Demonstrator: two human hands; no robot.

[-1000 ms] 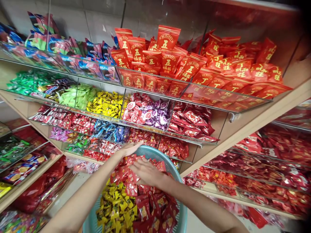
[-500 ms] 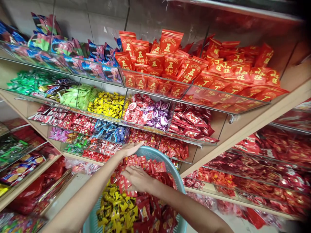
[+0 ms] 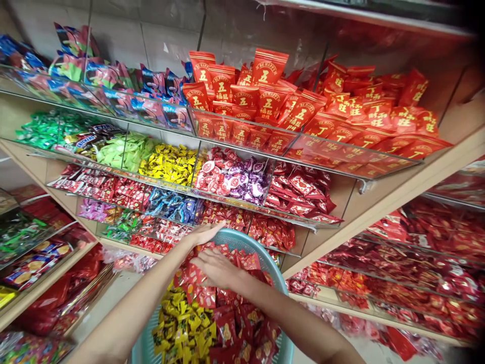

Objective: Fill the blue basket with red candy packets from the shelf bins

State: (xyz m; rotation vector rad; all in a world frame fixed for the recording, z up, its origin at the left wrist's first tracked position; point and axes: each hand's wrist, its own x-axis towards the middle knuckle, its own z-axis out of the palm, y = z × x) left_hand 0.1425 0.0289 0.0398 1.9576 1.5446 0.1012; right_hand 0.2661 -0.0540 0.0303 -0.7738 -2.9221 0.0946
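A teal plastic basket [image 3: 278,275] is filled with red candy packets [image 3: 231,328] and yellow-wrapped candies [image 3: 184,328]. My left hand [image 3: 206,233] lies at the basket's far rim, its fingers around the edge and partly hidden. Inside the basket, my right hand [image 3: 215,269] is over the red packets with its fingers curled down on them. The fingertips touch red packets near the far side of the heap.
Tiered shelves ahead hold red packets [image 3: 271,98], yellow candies [image 3: 168,164] and purple-wrapped candies [image 3: 246,179] behind clear guards. A slanting wooden divider [image 3: 382,207] separates more red candy at right. Another shelf with biscuit packs [image 3: 36,263] stands at left.
The view has shifted slightly, so the shelves appear a little further right. My right hand stays on the red packets, and my left hand remains at the rim.
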